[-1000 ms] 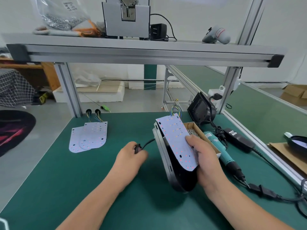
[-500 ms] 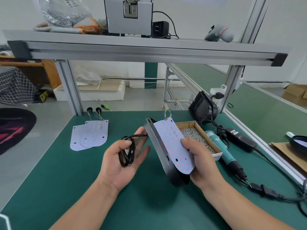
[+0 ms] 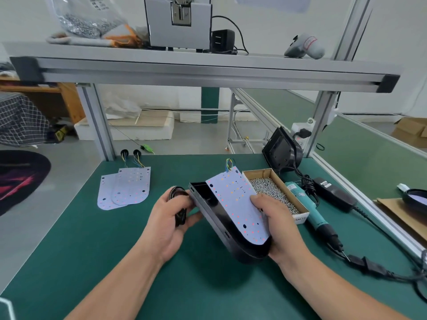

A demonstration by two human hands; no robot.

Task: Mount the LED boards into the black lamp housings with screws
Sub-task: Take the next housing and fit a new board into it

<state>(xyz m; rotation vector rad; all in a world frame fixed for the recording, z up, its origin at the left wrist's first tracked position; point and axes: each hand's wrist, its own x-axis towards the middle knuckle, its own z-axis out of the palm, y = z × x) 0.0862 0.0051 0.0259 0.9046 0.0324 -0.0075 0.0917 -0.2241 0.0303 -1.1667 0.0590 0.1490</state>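
Note:
My right hand (image 3: 280, 227) grips a black lamp housing (image 3: 215, 218) tilted above the green mat, thumb pressing a white LED board (image 3: 238, 204) against its open face. Coloured wires (image 3: 228, 163) stick out of the board's far end. My left hand (image 3: 168, 225) holds a coiled black cable (image 3: 179, 204) beside the housing's left wall. Two more LED boards (image 3: 124, 188) lie overlapped on the mat at the left. A cardboard box of screws (image 3: 272, 192) sits just behind my right hand, and a teal electric screwdriver (image 3: 307, 206) lies to the right of it.
A second black housing (image 3: 280, 153) leans against the frame post at the back right. A black power adapter (image 3: 332, 192) and its cord (image 3: 369, 266) run along the right side. An aluminium shelf (image 3: 208, 70) spans overhead. Bare green mat (image 3: 92, 250) lies front and left.
The housing has tipped flatter and lower, its open face turned more upward. My left hand, open-palmed with the cable half a second ago, has curled round the coil and moved to the housing.

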